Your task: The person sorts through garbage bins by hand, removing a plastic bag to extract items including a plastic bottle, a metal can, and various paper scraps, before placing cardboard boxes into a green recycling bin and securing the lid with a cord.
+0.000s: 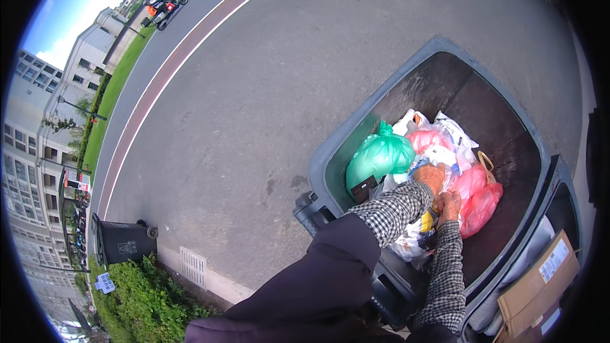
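Both my arms reach down into a large open wheeled bin [381, 88] that holds bagged rubbish. My left hand [430, 177] is among thin plastic bags near the middle of the pile; its fingertips are partly hidden. Close beside it, my right hand [449, 204] pinches thin plastic film, its fingers closed. A tied green plastic bag [379, 158] lies left of my hands. To their right is a red plastic bag [480, 207], with a yellowish loop handle [486, 164] above it. White bags [452, 131] and a pink bag [429, 141] lie beyond my hands.
A second bin with a flattened cardboard box [541, 283] adjoins at the lower right. A black wheeled bin [127, 242] stands by a green hedge [138, 295] at the lower left. Near the kerb is a drain grate [193, 267]. A person rides a scooter [164, 13] on the road.
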A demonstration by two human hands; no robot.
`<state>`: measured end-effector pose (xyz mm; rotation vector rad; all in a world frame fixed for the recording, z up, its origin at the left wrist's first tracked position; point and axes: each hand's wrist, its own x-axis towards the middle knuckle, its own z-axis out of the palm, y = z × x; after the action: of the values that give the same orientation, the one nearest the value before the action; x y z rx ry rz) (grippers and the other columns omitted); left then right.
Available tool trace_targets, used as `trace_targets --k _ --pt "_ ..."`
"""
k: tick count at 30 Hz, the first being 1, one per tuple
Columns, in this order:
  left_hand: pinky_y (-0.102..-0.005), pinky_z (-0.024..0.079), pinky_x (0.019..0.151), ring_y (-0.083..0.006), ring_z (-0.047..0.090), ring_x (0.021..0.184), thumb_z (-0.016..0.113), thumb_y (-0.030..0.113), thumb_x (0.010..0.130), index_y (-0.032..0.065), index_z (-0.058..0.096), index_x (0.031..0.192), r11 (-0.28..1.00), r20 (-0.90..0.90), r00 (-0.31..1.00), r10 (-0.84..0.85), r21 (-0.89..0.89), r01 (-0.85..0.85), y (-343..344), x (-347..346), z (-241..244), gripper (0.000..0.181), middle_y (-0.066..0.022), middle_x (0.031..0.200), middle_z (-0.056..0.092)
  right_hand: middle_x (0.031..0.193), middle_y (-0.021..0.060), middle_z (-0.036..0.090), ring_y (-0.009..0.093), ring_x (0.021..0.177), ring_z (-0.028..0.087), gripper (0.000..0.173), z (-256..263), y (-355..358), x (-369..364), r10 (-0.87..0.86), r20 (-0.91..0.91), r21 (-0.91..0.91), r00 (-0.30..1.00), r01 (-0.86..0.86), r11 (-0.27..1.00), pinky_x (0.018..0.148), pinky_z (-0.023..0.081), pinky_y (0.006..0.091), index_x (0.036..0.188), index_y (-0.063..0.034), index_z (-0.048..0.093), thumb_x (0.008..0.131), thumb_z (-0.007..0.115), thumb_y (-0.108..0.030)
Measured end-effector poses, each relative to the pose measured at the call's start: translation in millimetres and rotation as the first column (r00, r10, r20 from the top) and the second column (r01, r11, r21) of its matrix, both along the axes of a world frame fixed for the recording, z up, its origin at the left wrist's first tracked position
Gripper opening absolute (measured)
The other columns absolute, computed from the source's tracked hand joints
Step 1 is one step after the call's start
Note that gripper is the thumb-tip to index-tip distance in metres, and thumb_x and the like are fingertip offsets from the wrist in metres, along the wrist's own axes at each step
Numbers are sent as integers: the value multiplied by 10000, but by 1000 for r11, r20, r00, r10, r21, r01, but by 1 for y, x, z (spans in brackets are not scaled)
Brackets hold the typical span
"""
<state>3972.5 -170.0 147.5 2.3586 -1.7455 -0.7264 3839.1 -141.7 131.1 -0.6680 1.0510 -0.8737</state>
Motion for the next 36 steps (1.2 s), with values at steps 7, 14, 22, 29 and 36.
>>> trace_targets --k 7,14,22,29,36 --pt "-646 566 775 -401 708 1055 774 209 811 75 573 1203 992 -17 992 -126 -24 125 -12 -18 2 460 -202 1150 718 637 3 503 111 431 427 186 -10 7 -3 -129 -121 27 984 133 991 404 385 279 1001 -107 493 945 627 -224" --pt "-496 585 837 -393 681 1079 694 208 866 91 569 1152 987 37 994 -101 -121 104 -10 -23 4 334 -207 1126 697 697 75 603 143 409 499 229 -43 10 -9 -130 -428 -77 894 107 991 340 376 301 967 -102 499 928 696 -210" --pt "-502 588 730 -392 717 875 807 359 788 68 517 1116 932 79 963 -259 -242 270 -12 -10 -7 526 -196 958 715 803 157 628 292 763 636 231 -13 29 -15 -197 -761 -336 618 -115 935 745 509 417 954 -39 555 840 685 -192" --pt "-541 533 749 -420 706 880 750 429 858 96 584 1086 887 -171 941 -293 -415 201 -1 18 -4 437 -192 920 733 915 255 700 430 916 687 266 13 11 -13 -196 -859 -210 473 23 977 808 522 499 948 -7 644 904 653 -269" --pt "-542 521 753 -447 689 859 656 416 934 104 631 996 918 -265 931 -253 -370 144 -2 30 -6 319 -203 860 719 799 203 698 347 653 693 283 -20 -14 -27 -247 -725 -2 643 356 935 590 569 448 916 18 682 893 659 -263"
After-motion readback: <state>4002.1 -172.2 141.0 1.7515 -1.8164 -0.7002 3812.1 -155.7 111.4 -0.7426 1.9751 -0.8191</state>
